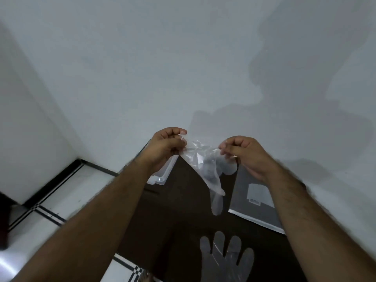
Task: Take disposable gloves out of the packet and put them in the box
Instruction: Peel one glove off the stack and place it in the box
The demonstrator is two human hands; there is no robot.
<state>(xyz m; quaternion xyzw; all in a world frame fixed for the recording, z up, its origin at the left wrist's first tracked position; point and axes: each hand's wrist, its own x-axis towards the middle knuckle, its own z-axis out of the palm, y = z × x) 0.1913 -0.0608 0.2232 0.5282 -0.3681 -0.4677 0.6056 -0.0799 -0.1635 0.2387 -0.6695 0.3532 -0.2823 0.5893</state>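
Observation:
A clear disposable glove (205,165) hangs crumpled between both hands, above a dark brown table (183,216). My left hand (166,147) pinches its left upper edge and my right hand (246,155) pinches its right edge. Its fingers dangle down toward the table. A second clear glove (225,259) lies flat on the table near me, fingers spread. The grey zip packet (254,202) lies flat under my right wrist. The clear plastic box (160,174) sits at the table's far left, mostly hidden by my left wrist.
A white wall rises right behind the table and carries the shadows of my arms. White floor tiles with black borders (50,202) lie to the left and below. A dark red object (5,218) stands at the far left edge.

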